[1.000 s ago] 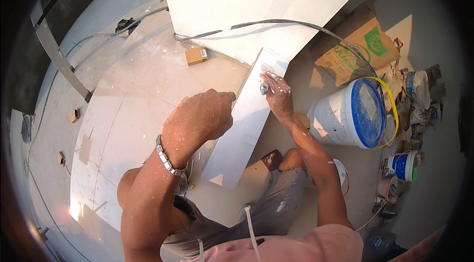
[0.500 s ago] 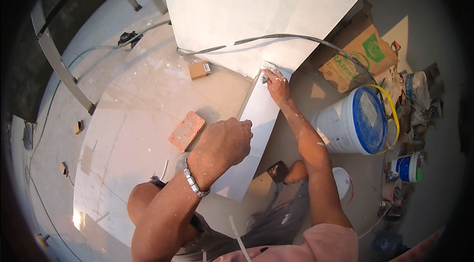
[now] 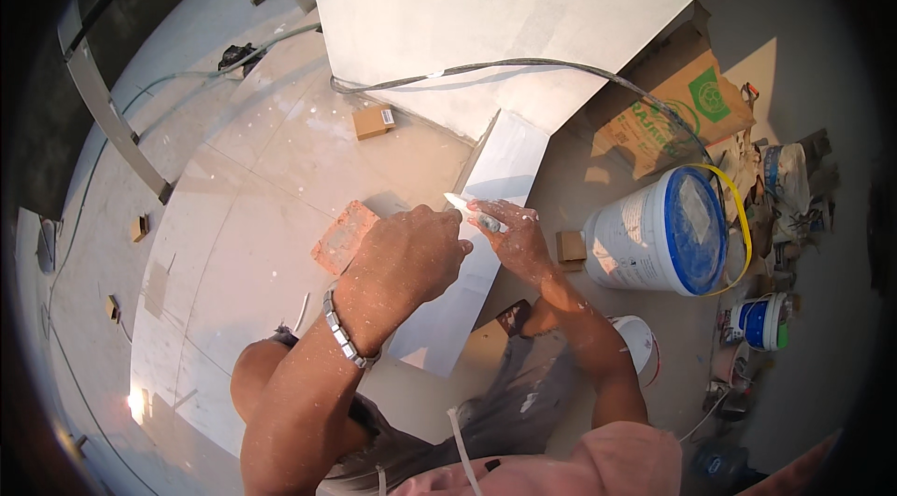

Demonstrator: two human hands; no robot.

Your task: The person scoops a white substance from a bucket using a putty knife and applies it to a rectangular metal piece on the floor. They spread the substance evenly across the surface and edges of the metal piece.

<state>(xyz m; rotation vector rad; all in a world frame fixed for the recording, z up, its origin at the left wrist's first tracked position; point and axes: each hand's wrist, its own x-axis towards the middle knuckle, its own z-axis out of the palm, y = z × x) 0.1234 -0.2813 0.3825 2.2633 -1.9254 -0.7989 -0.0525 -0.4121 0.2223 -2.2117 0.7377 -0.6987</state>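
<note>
My right hand [image 3: 512, 236] is closed around a putty knife [image 3: 490, 222], its grey handle end showing and its tip coated in white paste. The paste-covered end sits beside the knuckles of my left hand [image 3: 416, 251], a closed fist seen from the back. Whatever those curled fingers hold is hidden beneath them. Both hands are over a long, narrow white ledge [image 3: 505, 158] that runs from the large pale wall [image 3: 448, 10] toward my knees. White specks dot my hands and forearms.
A red brick [image 3: 344, 237] lies left of the ledge, with a small cardboard box [image 3: 374, 121] farther off. To the right are a white bucket with a blue lid [image 3: 696, 230], a torn brown paper sack [image 3: 668, 118] and clutter. A black cable [image 3: 523, 63] crosses the wall's base.
My right hand has drawn back from the ledge's far end, by the wall, to beside my left hand, bringing the putty knife along. My left hand has shifted slightly left.
</note>
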